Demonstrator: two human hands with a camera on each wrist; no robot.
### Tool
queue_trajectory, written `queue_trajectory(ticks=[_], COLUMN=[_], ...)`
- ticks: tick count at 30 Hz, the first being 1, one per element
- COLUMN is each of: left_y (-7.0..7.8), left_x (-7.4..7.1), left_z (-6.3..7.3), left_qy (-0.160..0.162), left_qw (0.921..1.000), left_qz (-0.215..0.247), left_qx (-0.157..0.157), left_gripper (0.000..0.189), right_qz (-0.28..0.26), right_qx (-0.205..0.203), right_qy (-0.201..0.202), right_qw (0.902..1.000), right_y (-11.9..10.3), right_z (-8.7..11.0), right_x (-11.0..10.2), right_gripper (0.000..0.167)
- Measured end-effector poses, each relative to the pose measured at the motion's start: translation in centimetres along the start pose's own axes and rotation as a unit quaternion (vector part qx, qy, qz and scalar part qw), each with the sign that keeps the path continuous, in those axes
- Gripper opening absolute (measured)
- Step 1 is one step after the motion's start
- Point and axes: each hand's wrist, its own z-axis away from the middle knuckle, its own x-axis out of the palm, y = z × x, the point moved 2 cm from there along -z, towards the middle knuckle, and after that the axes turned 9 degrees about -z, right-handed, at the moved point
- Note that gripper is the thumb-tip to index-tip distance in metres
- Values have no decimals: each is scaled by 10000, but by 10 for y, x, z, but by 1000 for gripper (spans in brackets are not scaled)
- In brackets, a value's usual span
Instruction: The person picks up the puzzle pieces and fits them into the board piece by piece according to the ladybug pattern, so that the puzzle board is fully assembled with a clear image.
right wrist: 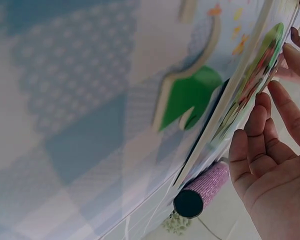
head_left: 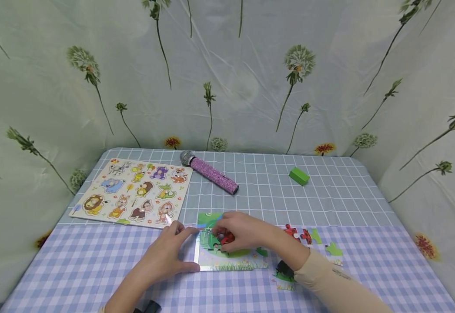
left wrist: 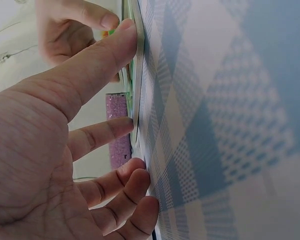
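A partly assembled jigsaw puzzle (head_left: pixel 227 263) lies in its flat tray near the middle of the table, showing green ground, grass and flowers. My left hand (head_left: pixel 166 252) touches the tray's left edge with the tips of its extended thumb and index finger; in the left wrist view its other fingers rest loosely by the cloth. Over the puzzle's middle, my right hand (head_left: pixel 243 231) pinches a red puzzle piece (head_left: pixel 226 238) between thumb and fingers. That hand partly hides the piece and the upper right of the picture. Loose puzzle pieces (head_left: pixel 291 231) lie to the right, some under the right forearm.
An animal peg board (head_left: pixel 131 186) sits at the back left. Beside it lies a pink glittery microphone (head_left: pixel 213 174). A green block (head_left: pixel 299 176) stands at the back right. Part of a black object (head_left: pixel 152 307) shows at the front edge, near the left forearm.
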Motion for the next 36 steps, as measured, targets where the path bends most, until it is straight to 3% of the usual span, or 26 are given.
queue_trajectory(ticks=[36], left_y=[1], left_x=[0], left_z=[2], left_qy=[134], left_qw=[9998], left_qz=[-77], left_qx=[96], left_gripper=[87], right_qz=[164], right_qx=[-148], right_qy=[-59], right_qw=[9997], right_y=[-6], right_z=[-20], right_x=[7], right_gripper=[36])
